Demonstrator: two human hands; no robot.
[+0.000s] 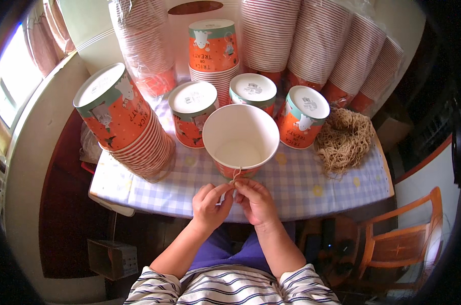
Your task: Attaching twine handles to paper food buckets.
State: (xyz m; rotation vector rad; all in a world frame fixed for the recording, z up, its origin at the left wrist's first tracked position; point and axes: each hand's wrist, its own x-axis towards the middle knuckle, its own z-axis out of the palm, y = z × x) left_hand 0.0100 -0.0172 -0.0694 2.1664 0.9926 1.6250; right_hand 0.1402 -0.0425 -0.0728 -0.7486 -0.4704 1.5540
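Note:
An orange paper bucket (240,133) stands upright in front of me, its white inside facing up. A thin beige cord (237,174) hangs from its near rim. My left hand (210,204) and my right hand (256,201) meet just below that rim, each pinching the cord between thumb and fingers. The fingertips are close together, so the cord's ends are mostly hidden. Behind the bucket, three more buckets stand upside down: one at left (194,114), one in the middle (253,91) and one at right (303,117).
A tall nested bucket stack (123,122) leans at left; another stack (213,51) stands at the back. Plastic-wrapped stacks (319,40) line the far edge. A beige cord bundle (345,140) lies at right on the checked tablecloth (312,178). A wooden chair (401,239) stands lower right.

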